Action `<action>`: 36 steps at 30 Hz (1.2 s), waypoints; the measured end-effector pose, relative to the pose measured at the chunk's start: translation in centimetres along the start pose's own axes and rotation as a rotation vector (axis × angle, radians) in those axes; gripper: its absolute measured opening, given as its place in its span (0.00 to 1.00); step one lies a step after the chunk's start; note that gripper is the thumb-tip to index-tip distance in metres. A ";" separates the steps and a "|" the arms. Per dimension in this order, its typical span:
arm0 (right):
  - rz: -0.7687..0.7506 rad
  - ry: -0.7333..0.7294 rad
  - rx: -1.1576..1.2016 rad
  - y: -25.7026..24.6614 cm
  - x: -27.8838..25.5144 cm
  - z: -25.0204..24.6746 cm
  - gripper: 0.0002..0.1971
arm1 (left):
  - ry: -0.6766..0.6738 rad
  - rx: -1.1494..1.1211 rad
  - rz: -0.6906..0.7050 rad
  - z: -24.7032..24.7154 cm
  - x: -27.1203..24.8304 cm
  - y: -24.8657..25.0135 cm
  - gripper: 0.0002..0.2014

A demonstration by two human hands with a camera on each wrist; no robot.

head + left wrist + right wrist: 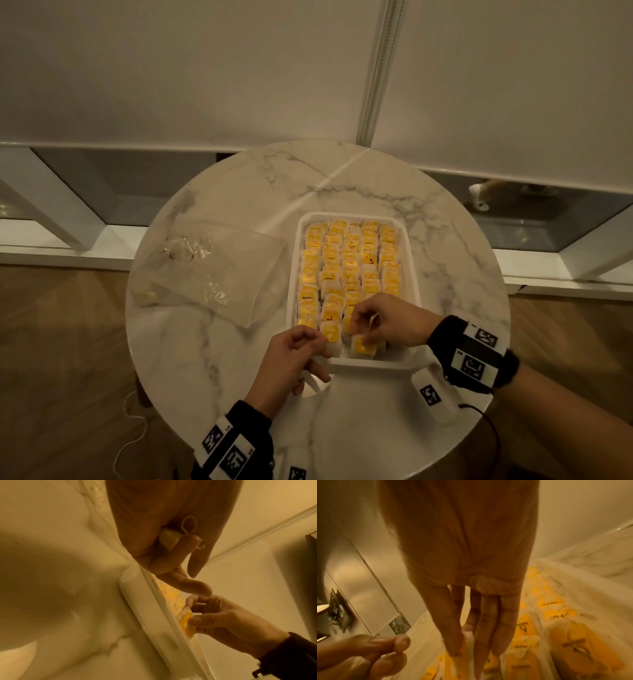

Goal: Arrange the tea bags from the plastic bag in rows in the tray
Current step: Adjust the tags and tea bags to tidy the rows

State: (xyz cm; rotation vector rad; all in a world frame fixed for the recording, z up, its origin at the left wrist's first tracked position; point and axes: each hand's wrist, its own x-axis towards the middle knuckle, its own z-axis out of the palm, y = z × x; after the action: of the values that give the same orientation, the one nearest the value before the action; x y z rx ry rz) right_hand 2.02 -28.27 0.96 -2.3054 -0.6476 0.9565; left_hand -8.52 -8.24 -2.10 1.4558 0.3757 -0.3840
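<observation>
- A round white marble table [239, 192] fills the middle of the head view, with pale roller blinds [171, 68] across the top and wood floor [61, 342] at the lower left.
- A white tray [409, 274] sits right of centre on the table, packed with rows of yellow tea bags [346, 270].
- A crumpled clear plastic bag [209, 270] lies flat on the table, left of the tray and just beside it.
- The right hand [394, 323], at the tray's near edge in the lower middle of the frame, pinches a yellow tea bag [363, 345] standing in the nearest row; thumb and fingers close on it in the left wrist view [187, 622].
- The left hand [291, 359] hovers at the tray's near left corner, fingers curled, with a small white piece [169, 538] tucked against the palm.
</observation>
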 end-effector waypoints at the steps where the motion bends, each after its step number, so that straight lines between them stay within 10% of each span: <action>1: 0.007 -0.045 -0.028 -0.1 0.4 0.2 0.13 | 0.001 0.007 0.006 -0.1 0.0 -0.2 0.05; 15: 0.059 0.166 -0.372 0.3 2.9 1.2 0.12 | 0.003 0.319 0.135 -0.2 0.4 -1.4 0.05; 24: -0.030 0.070 -0.137 0.3 2.3 0.9 0.19 | 0.013 0.374 0.168 -0.2 0.6 -1.3 0.06; 36: -0.050 0.112 -0.382 -1.1 -0.9 0.7 0.04 | 0.025 0.430 0.252 -0.1 0.6 -1.7 0.05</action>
State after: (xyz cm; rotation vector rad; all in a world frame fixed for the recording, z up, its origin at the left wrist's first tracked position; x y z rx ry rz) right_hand 0.64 -27.83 1.69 -2.6365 -0.9004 0.7222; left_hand -8.80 -8.31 -3.82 1.9040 0.1276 -0.2507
